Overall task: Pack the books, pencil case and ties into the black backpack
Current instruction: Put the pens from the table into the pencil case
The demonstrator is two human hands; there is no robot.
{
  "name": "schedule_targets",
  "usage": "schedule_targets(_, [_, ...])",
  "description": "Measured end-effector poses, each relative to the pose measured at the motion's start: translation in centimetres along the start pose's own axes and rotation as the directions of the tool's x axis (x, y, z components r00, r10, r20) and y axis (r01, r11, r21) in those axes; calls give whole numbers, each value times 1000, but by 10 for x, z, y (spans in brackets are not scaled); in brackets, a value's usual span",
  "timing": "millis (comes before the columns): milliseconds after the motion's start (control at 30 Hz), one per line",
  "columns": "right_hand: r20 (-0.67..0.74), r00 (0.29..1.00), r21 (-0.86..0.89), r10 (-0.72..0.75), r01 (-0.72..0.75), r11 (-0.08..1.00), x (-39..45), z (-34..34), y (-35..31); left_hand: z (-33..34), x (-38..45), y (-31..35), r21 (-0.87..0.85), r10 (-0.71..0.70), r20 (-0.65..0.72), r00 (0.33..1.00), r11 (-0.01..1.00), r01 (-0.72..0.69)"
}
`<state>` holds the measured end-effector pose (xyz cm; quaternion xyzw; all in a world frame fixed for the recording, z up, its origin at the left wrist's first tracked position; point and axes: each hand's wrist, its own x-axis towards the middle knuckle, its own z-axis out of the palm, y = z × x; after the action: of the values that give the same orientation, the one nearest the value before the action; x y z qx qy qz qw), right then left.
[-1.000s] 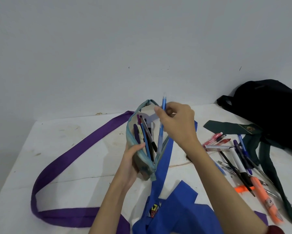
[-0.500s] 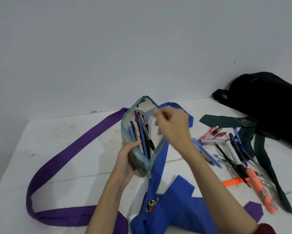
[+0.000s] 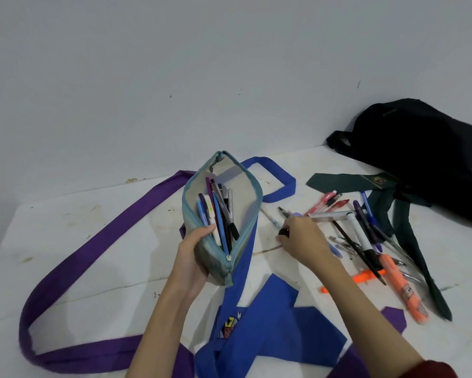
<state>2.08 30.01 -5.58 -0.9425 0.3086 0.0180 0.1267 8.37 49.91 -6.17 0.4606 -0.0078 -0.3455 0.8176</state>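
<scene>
My left hand [image 3: 194,257] grips the lower end of the grey-blue pencil case [image 3: 247,211], holding it upright and unzipped above the white table [image 3: 93,296]. Several pens stand inside it. My right hand [image 3: 303,238] is down on the table at the left edge of a heap of loose pens [image 3: 363,236], its fingertips pinching a dark pen [image 3: 282,231]. A blue tie [image 3: 270,323] lies under the case and my arms. A purple tie [image 3: 93,241] loops across the left. A dark green tie [image 3: 346,180] lies by the black backpack [image 3: 420,159] at the back right. No books show.
Orange highlighters [image 3: 404,290] lie at the near side of the pen heap. A plain wall runs directly behind the table. The table's left edge is at the far left of the view.
My right hand dropped a blue pen into the case, then moved right and down onto the loose pens. My left hand keeps holding the case.
</scene>
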Motion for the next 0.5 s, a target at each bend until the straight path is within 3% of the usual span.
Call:
schedule_targets(100, [-71, 996, -66, -47, 42, 997, -6, -3, -6, 2, -1, -1, 12, 8, 4, 1000, 1000, -8])
schedule_targets(133, [-127, 989, -16, -77, 76, 997, -7, -9, -10, 2, -2, 0, 12, 16, -2, 1000, 1000, -16])
schedule_targets(200, [-300, 952, 273, -66, 152, 950, -12, -29, -20, 3, -3, -1, 18, 10, -11, 1000, 1000, -10])
schedule_targets(267, [-438, 899, 619, 29, 278, 735, -21, -58, -37, 3, -3, -1, 21, -15, -27, 1000, 1000, 16])
schedule_targets(333, [-432, 901, 788, 29, 361, 499, -27, -83, -54, 3, -2, -2, 16, -37, -51, 998, 999, 38])
schedule_targets(367, [-390, 921, 822, -9, 352, 447, -28, -89, -63, 4, -1, -2, 14, -39, -58, 998, 999, 40])
schedule_targets(400, [-339, 939, 829, -55, 326, 455, -26, -93, -72, 4, -1, -2, 9, -35, -62, 997, 999, 36])
schedule_targets(500, [-259, 959, 744, -113, 272, 611, -9, -84, -91, 7, -1, -2, 1, -26, -65, 998, 1000, 26])
